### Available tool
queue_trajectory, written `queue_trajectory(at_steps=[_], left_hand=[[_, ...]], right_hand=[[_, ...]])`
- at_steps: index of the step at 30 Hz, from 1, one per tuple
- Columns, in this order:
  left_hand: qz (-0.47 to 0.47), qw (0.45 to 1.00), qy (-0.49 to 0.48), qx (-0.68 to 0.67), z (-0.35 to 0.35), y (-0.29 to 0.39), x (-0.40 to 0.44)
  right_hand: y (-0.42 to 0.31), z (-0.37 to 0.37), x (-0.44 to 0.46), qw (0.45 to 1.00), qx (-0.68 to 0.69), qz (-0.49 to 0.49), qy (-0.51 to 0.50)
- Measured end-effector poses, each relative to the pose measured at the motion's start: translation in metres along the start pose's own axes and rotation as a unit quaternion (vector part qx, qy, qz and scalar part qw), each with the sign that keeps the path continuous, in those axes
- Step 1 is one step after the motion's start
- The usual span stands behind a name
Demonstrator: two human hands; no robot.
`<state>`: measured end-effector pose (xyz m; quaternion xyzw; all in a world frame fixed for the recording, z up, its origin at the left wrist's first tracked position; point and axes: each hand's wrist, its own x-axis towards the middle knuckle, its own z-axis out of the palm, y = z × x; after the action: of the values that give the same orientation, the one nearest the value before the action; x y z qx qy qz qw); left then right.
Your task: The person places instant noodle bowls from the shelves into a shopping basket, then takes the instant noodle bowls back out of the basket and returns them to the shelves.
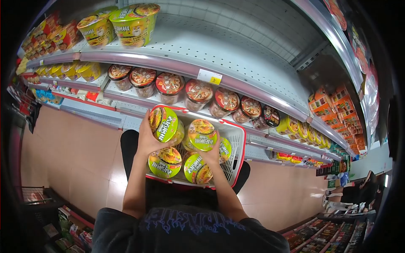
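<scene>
A white basket with a red rim (239,168) rests across my lap, below the shelf edge. My left hand (147,137) is wrapped round a green-lidded noodle cup (166,125) at the basket's upper left. Around another green-lidded cup (203,135), to the right of the first, is my right hand (212,155). More green-lidded cups lie in the basket: one at the lower left (165,162), one at the lower middle (197,168), and one partly hidden behind my right hand (225,149).
Two yellow-green cups (134,25) stand on the upper shelf (202,42). Red-lidded cups (170,86) line the shelf below, just beyond the basket. Orange packs (335,109) hang at the right. A person (358,192) is at the far right; more shelving stands behind me.
</scene>
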<state>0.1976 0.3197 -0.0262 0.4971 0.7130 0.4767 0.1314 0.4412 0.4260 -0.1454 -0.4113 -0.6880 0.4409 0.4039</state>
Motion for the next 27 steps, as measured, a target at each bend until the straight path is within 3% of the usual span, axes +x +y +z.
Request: queue_trajectory(at_steps=[5,7,10,16,20,21,24,25,27], left_hand=[[-0.025,0.991,-0.033,-0.127,-0.021,-0.01,-0.002],[-0.029,0.984,-0.053,-0.167,-0.029,-0.012,-0.001],[-0.067,0.985,-0.114,-0.109,-0.049,-0.002,-0.001],[-0.15,0.965,-0.201,-0.071,-0.051,0.016,0.003],[-0.168,0.965,-0.195,-0.045,-0.028,-0.012,0.002],[-0.188,0.96,-0.206,-0.024,-0.032,0.006,0.006],[-0.189,0.955,-0.221,0.057,-0.032,0.022,0.013],[-0.18,0.954,-0.223,0.088,-0.031,0.022,0.014],[-0.183,0.965,-0.178,0.067,-0.028,0.021,0.01]], right_hand=[[0.0,-0.009,-0.004,0.989,0.137,0.048,0.011],[-0.002,-0.02,0.005,0.997,0.015,0.072,-0.015],[-0.014,-0.022,0.0,0.919,0.36,0.142,0.079],[-0.048,-0.049,-0.012,0.887,0.443,0.126,-0.02],[-0.054,-0.056,-0.019,0.882,0.432,0.188,-0.02],[-0.059,-0.055,-0.018,0.877,0.426,0.222,0.023],[-0.043,-0.056,-0.014,0.933,0.288,0.211,0.045],[-0.064,-0.052,-0.011,0.931,0.257,0.247,0.077],[-0.096,-0.052,-0.006,0.959,0.089,0.267,0.025]])
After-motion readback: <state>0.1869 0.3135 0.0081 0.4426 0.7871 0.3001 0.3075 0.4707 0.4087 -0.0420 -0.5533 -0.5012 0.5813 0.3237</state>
